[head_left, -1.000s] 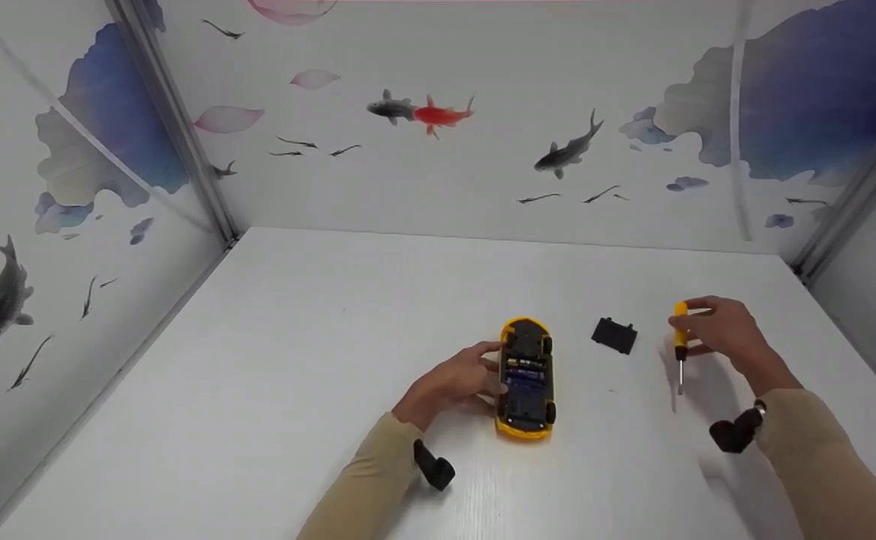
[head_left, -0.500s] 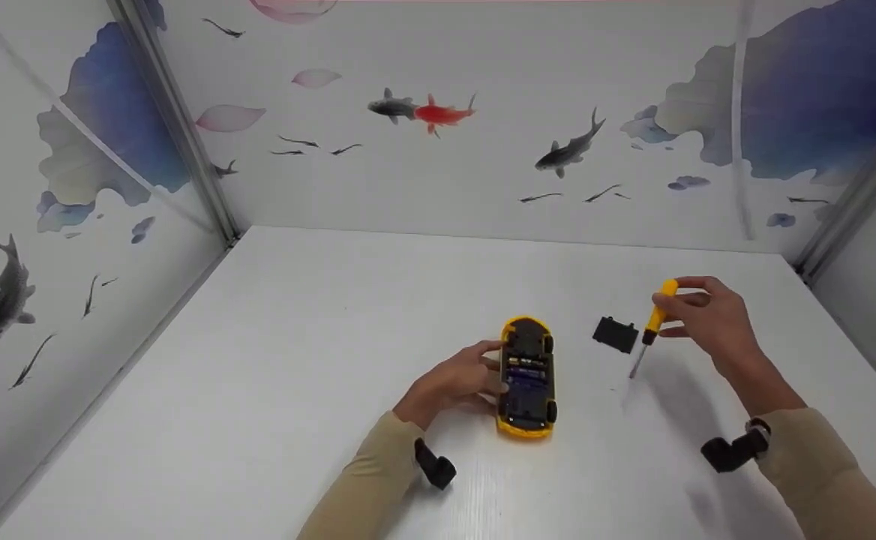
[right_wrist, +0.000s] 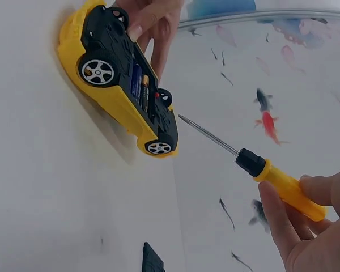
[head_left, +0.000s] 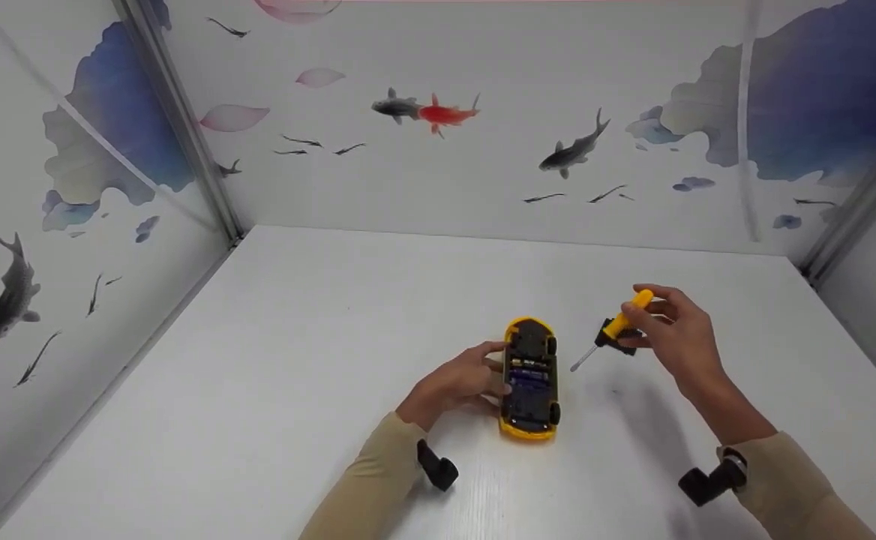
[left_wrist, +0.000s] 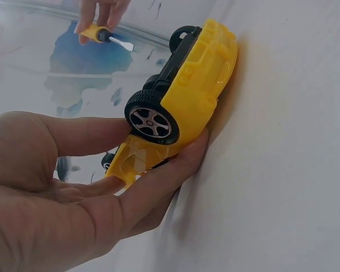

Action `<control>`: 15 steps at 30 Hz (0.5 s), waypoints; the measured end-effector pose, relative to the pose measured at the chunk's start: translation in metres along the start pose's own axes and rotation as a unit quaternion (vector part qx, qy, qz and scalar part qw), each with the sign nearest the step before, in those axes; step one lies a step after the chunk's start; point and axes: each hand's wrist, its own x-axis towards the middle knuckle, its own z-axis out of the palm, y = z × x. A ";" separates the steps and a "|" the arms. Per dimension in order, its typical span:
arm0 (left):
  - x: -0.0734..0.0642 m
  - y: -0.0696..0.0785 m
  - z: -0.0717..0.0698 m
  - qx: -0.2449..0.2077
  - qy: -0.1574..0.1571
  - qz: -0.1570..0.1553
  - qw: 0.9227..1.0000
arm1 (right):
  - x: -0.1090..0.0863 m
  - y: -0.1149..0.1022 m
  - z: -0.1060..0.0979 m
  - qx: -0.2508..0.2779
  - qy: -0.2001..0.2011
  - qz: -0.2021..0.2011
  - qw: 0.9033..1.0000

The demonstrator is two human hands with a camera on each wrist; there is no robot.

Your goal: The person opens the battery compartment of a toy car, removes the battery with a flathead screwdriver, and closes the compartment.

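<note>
While screwdriver (head_left: pixel 617 325) slants, tip (head_left: pixel 575 367) leftward (toward car (head_left: pixel 529 405))

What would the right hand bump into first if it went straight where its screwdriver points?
Probably the car: the screwdriver in the right hand aims at the side facing that hand. Its height is hard to judge, though, so it might miss.
</note>
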 end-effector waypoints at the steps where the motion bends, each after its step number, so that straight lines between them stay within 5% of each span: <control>1: 0.000 0.000 0.000 0.001 0.000 0.000 1.000 | -0.001 0.000 0.002 0.001 -0.001 0.000 1.000; 15: 0.000 0.000 0.002 0.007 0.007 -0.005 1.000 | -0.007 0.011 0.021 0.032 0.033 -0.003 0.999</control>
